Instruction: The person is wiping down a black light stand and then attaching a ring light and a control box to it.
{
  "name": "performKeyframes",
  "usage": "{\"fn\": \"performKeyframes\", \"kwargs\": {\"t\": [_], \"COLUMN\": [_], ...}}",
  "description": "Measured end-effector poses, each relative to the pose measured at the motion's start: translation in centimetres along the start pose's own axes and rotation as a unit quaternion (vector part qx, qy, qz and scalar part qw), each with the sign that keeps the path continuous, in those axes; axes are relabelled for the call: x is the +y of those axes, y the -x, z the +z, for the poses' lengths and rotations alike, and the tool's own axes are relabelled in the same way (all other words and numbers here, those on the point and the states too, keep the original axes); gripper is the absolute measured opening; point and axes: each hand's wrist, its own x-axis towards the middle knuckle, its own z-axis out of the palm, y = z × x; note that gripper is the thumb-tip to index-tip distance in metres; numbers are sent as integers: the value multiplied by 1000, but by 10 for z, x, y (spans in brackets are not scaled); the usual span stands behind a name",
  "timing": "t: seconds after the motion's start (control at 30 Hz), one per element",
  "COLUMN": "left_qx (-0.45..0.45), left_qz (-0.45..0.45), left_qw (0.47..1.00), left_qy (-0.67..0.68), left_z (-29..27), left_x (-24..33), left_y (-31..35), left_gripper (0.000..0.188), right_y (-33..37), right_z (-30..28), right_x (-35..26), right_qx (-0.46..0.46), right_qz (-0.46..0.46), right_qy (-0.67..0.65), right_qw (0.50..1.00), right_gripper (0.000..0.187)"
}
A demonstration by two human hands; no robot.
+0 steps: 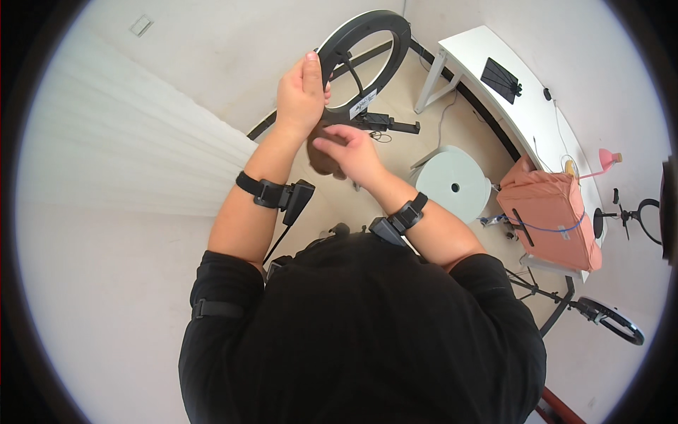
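Ring light (367,22) is sitting tilted out in front of the person, the left hand (300,99) wrapping snugly round its left rim, thumb on top. Right hand (354,154) is curling half closed by the lower edge, though it's murky there, so I honestly can't tell if it's gripping anything. Black phone clamp (381,122) is poking out just beyond. Farther off, a pale round stool (466,187) is standing near a white desk (466,44).

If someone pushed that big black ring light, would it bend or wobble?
The ring light would likely stay stiff: it looks thick all round. It may be light for its width, given the open centre. The black clamp jutting near its lower side could make it tip unevenly.
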Motion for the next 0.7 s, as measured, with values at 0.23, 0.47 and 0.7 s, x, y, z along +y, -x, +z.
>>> {"fn": "performKeyframes", "kwargs": {"t": [0.23, 0.47, 0.7], "left_qx": [-1, -2, 27], "left_qz": [-3, -20, -39], "left_qw": [1000, 1000, 999], "left_qy": [5, 14, -2], "left_z": [-1, 4, 0], "left_x": [5, 6, 9], "left_y": [0, 0, -3], "left_gripper": [53, 53, 56], "right_y": [-10, -28, -24], "right_z": [-33, -21, -25], "right_x": [28, 20, -90], "right_qx": [14, 151, 45], "right_qz": [114, 35, -53], "right_qy": [69, -10, 42], "right_qw": [991, 988, 997], "right_gripper": [18, 19, 20]}}
